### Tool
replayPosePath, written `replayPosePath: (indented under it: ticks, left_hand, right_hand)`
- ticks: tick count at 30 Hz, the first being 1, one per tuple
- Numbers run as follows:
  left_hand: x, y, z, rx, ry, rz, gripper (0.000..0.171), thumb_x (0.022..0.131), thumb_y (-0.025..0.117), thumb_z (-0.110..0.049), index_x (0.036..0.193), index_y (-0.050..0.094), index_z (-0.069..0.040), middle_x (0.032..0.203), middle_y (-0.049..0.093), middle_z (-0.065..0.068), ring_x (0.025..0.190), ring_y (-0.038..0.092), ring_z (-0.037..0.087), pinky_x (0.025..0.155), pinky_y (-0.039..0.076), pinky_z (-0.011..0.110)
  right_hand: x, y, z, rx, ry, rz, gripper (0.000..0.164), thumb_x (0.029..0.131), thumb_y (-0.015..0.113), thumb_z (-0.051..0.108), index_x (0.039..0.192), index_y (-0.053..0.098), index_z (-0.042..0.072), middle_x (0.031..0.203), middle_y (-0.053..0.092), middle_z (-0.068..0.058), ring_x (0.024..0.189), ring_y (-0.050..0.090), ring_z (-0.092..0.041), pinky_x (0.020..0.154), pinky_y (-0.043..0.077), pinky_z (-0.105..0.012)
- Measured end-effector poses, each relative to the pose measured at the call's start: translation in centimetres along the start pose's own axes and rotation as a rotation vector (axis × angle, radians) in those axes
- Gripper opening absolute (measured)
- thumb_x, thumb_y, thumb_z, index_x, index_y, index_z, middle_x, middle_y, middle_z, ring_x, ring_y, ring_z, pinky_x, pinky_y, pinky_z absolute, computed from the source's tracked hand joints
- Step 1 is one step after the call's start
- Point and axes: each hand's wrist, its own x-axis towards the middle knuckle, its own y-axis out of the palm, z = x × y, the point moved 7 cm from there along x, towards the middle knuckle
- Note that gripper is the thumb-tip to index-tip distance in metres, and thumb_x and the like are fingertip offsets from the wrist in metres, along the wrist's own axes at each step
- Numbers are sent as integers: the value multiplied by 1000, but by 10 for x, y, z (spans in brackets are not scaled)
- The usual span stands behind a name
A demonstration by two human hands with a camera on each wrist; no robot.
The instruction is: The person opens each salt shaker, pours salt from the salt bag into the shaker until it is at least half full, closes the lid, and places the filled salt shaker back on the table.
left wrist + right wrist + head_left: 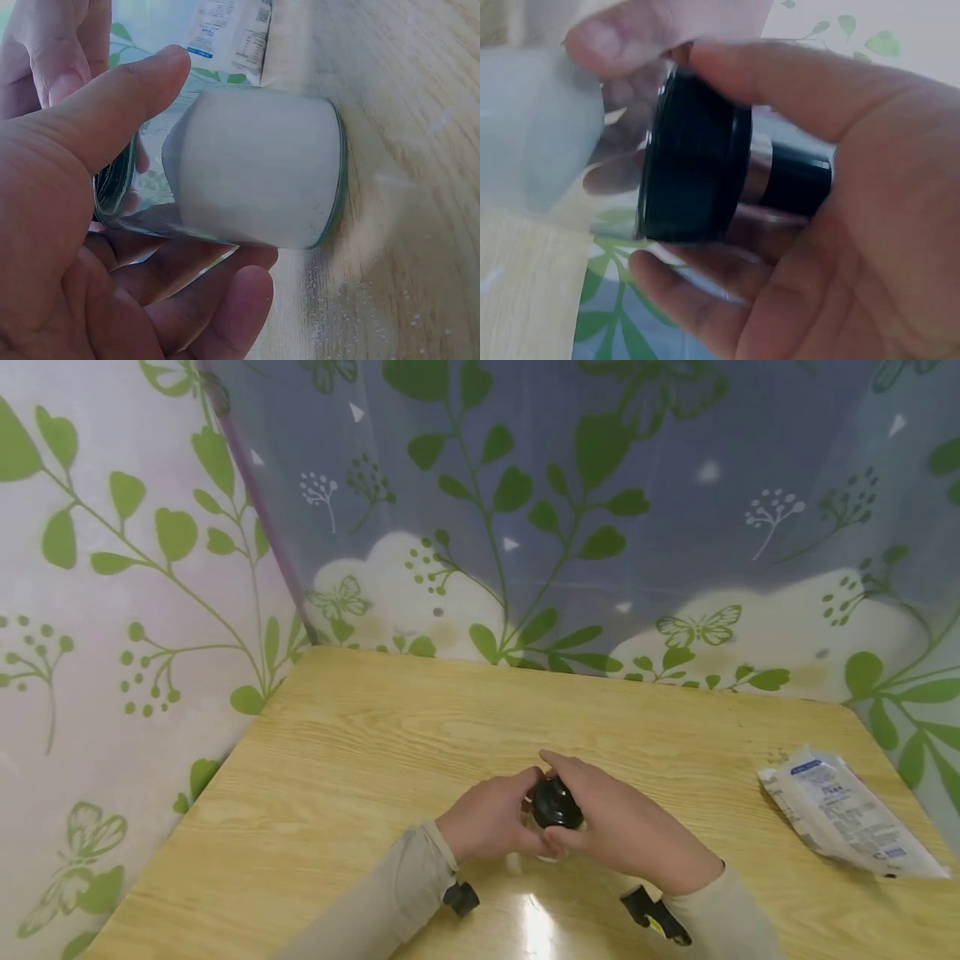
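Observation:
A clear glass jar (255, 169) stands on the wooden table, partly filled with a white grainy substance whose surface slopes. My left hand (491, 818) holds the jar near its upper part, thumb on one side and fingers round the other. On the jar's mouth sits a black lid (697, 157) with a narrower knob and a silvery band. My right hand (626, 818) grips this lid, its thumb and fingers on opposite sides of the rim. From the head view, most of the glass is hidden by both hands.
To the right on the table (360, 727) lies a white printed plastic bag (847, 814). White grains (360, 315) are scattered near the jar's base. Leaf-patterned fabric (465, 527) hangs behind the table and along its left side.

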Motion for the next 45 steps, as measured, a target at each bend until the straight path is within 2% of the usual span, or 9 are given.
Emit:
replayPosePath:
  ticks: [4, 8, 15, 19, 26, 35, 40, 45]
  left_hand:
    - [1, 3, 0, 20, -8, 2, 71, 77, 87, -54, 135, 57, -24, 124, 72, -4, 108, 68, 10, 89, 53, 30]
    - [1, 4, 0, 15, -1, 4, 70, 77, 87, -55, 133, 57, -24, 123, 72, -7, 104, 69, 9, 87, 53, 30]
    - [-3, 3, -1, -15, 12, -3, 82, 81, 86, -51, 148, 49, -23, 124, 71, -8, 102, 69, 9, 86, 53, 28]
    - [-4, 4, -4, -14, 18, -14, 81, 81, 86, -49, 148, 50, -21, 121, 72, -7, 102, 68, 7, 86, 53, 27]
    - [-4, 4, -4, -10, 10, -29, 79, 80, 87, -49, 144, 52, -19, 117, 72, -9, 101, 69, 8, 85, 53, 27]
    - [-3, 2, 0, -35, -11, -44, 68, 77, 89, -50, 130, 58, -21, 111, 72, -11, 92, 67, 4, 79, 52, 26]
    - [-4, 1, -2, -7, -4, -57, 67, 77, 90, -49, 129, 59, -21, 110, 73, -9, 82, 64, 1, 74, 51, 25]
    - [-5, 1, -6, 27, 8, -69, 69, 79, 88, -48, 133, 58, -18, 105, 73, -8, 70, 60, 1, 68, 50, 24]
  right_hand:
    - [-3, -2, -3, 17, -5, 34, 90, 94, 78, 30, 164, 24, 13, 157, 46, -10, 139, 51, -27, 105, 48, -49]
    - [-5, -4, -1, 14, -29, 32, 87, 96, 75, 29, 164, 24, 14, 158, 44, -9, 139, 52, -27, 105, 49, -50]
    - [-3, 2, 1, 4, -90, 49, 75, 99, 71, 28, 161, 32, 12, 157, 45, -9, 140, 50, -26, 105, 49, -46]
    - [-4, 3, 0, 19, -87, 49, 75, 99, 72, 27, 161, 32, 14, 156, 46, -7, 140, 49, -25, 107, 48, -46]
    - [-5, 3, 6, -31, -106, 2, 81, 98, 73, 24, 164, 26, 14, 151, 51, -14, 134, 56, -29, 101, 51, -48]
    - [0, -1, 4, -1, -22, -25, 90, 93, 79, 26, 165, 25, 20, 151, 54, -11, 134, 57, -29, 101, 52, -48]
    - [0, -1, 4, 3, 4, -50, 93, 91, 81, 26, 165, 25, 18, 144, 60, -12, 128, 61, -28, 98, 53, -46]
    - [-1, -1, 5, -2, 7, -66, 92, 92, 80, 27, 165, 25, 18, 144, 59, -14, 129, 60, -31, 99, 52, -49]
